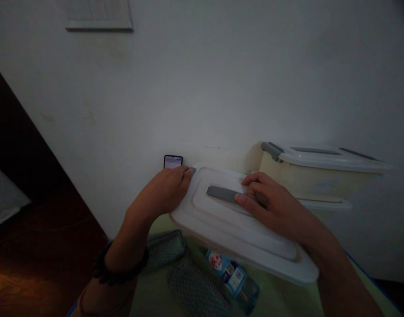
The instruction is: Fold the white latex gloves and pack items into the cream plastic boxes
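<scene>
A white plastic lid [244, 224] with rounded corners and a grey handle [223, 193] spans the middle of the view, tilted down toward the right. My left hand [167, 189] is closed around its far left end, where a small grey latch [192, 170] shows by the fingers. On top, my right hand [268, 200] pinches the grey handle between thumb and fingers. Whether a box body is under the lid is hidden.
A cream storage box [307, 180] with a white lid stands against the wall at right. Behind my left hand leans a phone [173, 161]. Nearer me lie a plastic bottle [236, 279], a patterned pouch [197, 286] and another pouch [165, 248] on the greenish tabletop [149, 299].
</scene>
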A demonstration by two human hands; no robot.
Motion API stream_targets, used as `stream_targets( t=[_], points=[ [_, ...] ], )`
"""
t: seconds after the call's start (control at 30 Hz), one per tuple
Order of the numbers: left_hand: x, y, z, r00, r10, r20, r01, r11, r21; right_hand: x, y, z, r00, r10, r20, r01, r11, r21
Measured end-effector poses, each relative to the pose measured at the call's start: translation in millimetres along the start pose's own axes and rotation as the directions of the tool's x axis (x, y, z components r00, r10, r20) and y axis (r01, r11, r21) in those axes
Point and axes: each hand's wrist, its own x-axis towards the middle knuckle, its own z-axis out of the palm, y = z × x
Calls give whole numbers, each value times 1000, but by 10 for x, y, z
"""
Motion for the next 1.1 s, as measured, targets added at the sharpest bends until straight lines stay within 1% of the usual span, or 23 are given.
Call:
stream_targets(
  t=[0.13, 0.3, 0.5, 0.6, 0.73, 0.93, 1.1],
  points=[
    [3, -5, 2, 1000, -20, 4, 20, 1000, -11, -8, -7, 8, 1000, -20, 19, 20, 1000, 4],
    [7, -27, 24, 1000, -2, 14, 2, 1000, 10, -5, 2, 15, 999, -28, 40, 28, 1000, -4],
    [10, -9, 17, 1000, -16, 10, 16, 999, -48, 11, 17, 5, 999, -30, 14, 30, 1000, 2],
    [9, 2, 10, 998, -58, 19, 59, 995, -82, 19, 28, 10, 999, -37, 9, 36, 999, 18],
    [16, -3, 13, 994, -106, 37, 108, 992, -71, 25, 28, 18, 999, -35, -5, 36, 998, 43],
    [15, -11, 19, 995, -87, 38, 89, 995, -55, 27, 35, 30, 999, -31, -24, 32, 997, 65],
    [11, -5, 22, 994, -99, 37, 101, 994, -52, 24, 52, 39, 999, -28, -38, 30, 997, 69]
  ],
)
